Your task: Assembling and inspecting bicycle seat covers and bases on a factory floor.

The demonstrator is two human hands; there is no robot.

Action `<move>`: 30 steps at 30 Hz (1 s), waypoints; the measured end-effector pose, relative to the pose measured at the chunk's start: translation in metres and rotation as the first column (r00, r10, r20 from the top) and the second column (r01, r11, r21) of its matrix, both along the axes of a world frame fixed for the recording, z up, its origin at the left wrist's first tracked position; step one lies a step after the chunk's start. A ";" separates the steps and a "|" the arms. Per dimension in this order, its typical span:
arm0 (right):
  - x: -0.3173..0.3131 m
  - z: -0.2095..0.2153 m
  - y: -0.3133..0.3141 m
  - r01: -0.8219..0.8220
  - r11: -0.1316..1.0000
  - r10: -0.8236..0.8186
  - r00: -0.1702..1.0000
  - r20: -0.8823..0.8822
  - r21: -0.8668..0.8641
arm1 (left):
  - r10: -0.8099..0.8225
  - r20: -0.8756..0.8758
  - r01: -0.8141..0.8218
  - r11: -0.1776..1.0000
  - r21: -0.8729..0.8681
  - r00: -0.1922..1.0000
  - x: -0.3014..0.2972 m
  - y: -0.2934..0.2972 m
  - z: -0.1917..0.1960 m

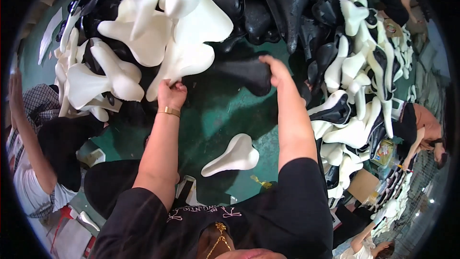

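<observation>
My left hand [172, 95] has its fingers curled closed at the narrow nose of a white bicycle saddle pad [189, 60]; its wide end points up and to the right, against other white pads. My right hand [278, 72] grips the wide end of a black bicycle saddle base [251, 74]. The narrow end of that base reaches left into shadow, close to the white pad. Below and between my forearms, a single white saddle pad [235, 156] lies on the green floor [211, 120].
Black saddle bases [287, 0] are heaped at the far side. More white pads [103, 74] lie at the left, and a mixed black-and-white pile [357, 76] rises on the right. One person [43, 153] sits close at left; another [421, 124] works at far right.
</observation>
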State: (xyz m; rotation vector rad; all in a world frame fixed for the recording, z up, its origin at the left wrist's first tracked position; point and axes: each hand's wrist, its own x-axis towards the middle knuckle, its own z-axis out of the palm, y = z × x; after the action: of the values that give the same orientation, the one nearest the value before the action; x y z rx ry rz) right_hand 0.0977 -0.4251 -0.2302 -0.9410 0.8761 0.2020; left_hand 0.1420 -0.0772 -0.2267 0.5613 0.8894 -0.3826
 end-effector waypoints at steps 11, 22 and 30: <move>-0.189 0.202 0.022 0.238 0.931 -0.114 0.910 0.398 -0.277 | -0.399 0.381 -0.216 0.399 0.891 0.834 -0.097 0.035 0.050; -0.280 0.268 0.148 0.513 0.858 -0.370 0.659 0.655 -0.031 | -0.635 0.447 0.400 0.758 0.515 0.630 -0.162 0.038 0.215; -0.285 0.275 0.208 0.507 0.854 -0.262 0.613 0.745 -0.117 | -0.230 0.579 0.461 0.838 -0.290 0.782 -0.184 0.047 0.257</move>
State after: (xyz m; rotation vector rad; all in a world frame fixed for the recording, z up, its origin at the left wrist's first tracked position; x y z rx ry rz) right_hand -0.1877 -0.2167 0.0443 -0.9869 0.3563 -0.6900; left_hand -0.0423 -0.0297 0.0304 0.3959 0.1423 -0.7074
